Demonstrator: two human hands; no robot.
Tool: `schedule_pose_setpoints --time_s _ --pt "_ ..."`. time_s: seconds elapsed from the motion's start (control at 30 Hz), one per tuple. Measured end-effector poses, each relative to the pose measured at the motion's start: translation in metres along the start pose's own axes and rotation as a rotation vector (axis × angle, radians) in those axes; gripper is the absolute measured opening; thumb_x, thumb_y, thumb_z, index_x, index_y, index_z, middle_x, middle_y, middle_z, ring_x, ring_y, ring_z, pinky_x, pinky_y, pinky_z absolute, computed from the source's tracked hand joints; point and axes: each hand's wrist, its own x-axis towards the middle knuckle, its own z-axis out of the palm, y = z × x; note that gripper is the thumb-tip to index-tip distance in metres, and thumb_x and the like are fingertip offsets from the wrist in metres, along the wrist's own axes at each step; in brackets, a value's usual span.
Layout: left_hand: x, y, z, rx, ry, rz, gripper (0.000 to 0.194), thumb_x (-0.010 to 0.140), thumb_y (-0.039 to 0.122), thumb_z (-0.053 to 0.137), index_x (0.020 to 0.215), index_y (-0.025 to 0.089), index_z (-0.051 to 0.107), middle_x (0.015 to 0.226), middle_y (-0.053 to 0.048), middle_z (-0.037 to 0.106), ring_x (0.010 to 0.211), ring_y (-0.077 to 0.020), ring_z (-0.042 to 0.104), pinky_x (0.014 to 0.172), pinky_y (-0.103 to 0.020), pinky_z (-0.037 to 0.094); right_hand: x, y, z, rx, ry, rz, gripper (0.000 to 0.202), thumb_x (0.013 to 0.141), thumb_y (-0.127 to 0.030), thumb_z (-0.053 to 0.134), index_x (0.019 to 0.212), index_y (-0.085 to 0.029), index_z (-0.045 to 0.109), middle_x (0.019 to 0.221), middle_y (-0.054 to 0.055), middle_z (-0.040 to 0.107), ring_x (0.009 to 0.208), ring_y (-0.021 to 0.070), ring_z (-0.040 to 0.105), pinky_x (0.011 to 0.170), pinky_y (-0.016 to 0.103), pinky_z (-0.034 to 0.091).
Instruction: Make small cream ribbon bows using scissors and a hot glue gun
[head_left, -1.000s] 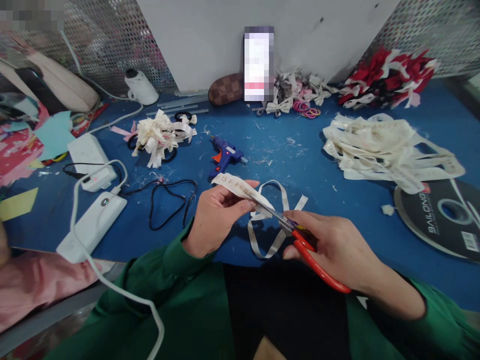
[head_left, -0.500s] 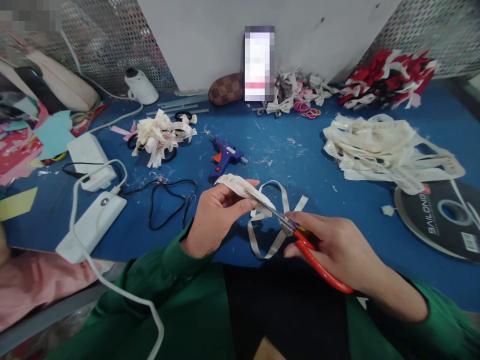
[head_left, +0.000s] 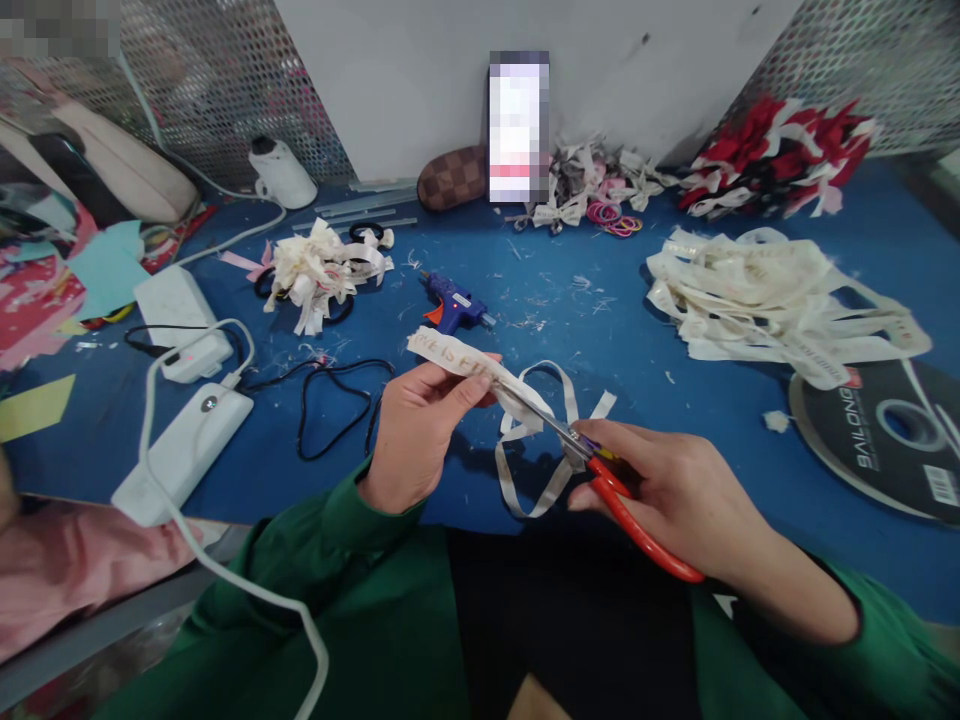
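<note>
My left hand (head_left: 420, 430) pinches a white ribbon (head_left: 450, 352) with gold lettering between thumb and fingers. Red-handled scissors (head_left: 637, 535) are gripped in my right hand (head_left: 682, 500), their metal blades lying along the ribbon close to my left fingertips. How far the blades are apart is hard to see. Below them a narrow white ribbon strip (head_left: 517, 497) curls in loops on the blue table. A blue glue gun (head_left: 450, 305) with an orange trigger lies just beyond my left hand.
On the right are a pile of white ribbons (head_left: 757, 300) and a black ribbon spool (head_left: 832, 430). White hair ties (head_left: 319, 270) lie left of the glue gun. A white power strip (head_left: 180, 450) and cables occupy the left. A phone (head_left: 517, 130) stands at the back.
My left hand has shifted slightly left, and more of the lettered ribbon now sticks out beyond its fingers toward the glue gun. The scissors have barely moved.
</note>
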Motion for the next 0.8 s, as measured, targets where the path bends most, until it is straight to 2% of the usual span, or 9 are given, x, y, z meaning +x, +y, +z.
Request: schedule_pose_setpoints --time_s 0.2,0.37,0.63,0.8 --pt "0.0013 0.0005 -0.0004 0.026 0.011 0.018 0.018 0.074 0.021 0.087 0.092 0.025 0.084 0.091 0.0 0.082 0.083 -0.0129 0.073 0.079 -0.022 0.06 0.0 -0.0001 -0.0004 -0.04 0.01 -0.018 0.041 0.098 -0.057 0.056 0.11 -0.02 0.067 0.076 0.001 0.073 0.055 0.0149 0.065 0.05 0.026 0.039" --pt "0.0012 -0.0003 -0.0009 0.043 0.025 0.03 0.018 0.072 0.02 0.088 0.09 0.024 0.084 0.093 -0.001 0.082 0.086 -0.0151 0.074 0.083 -0.025 0.061 0.0003 0.0 0.0012 -0.047 0.011 0.006 0.043 0.098 -0.06 0.053 0.111 -0.022 0.068 0.078 0.003 0.075 0.058 0.016 0.067 0.052 0.026 0.041" --pt "0.0001 -0.0002 -0.0005 0.045 -0.027 0.001 0.021 0.07 0.019 0.089 0.089 0.024 0.084 0.092 -0.001 0.082 0.084 -0.0161 0.074 0.08 -0.025 0.062 0.002 -0.0021 0.0005 -0.055 -0.005 0.019 0.054 0.095 -0.068 0.051 0.112 -0.02 0.068 0.078 0.004 0.075 0.056 0.0164 0.066 0.05 0.026 0.041" --pt "0.0 -0.0002 0.0 0.054 -0.024 -0.007 0.02 0.07 0.019 0.088 0.089 0.023 0.084 0.091 -0.002 0.082 0.083 -0.0171 0.074 0.081 -0.028 0.062 0.0003 -0.0017 0.0007 -0.007 -0.026 0.05 0.047 0.095 -0.064 0.055 0.112 -0.022 0.068 0.079 0.002 0.074 0.056 0.0152 0.065 0.05 0.026 0.04"
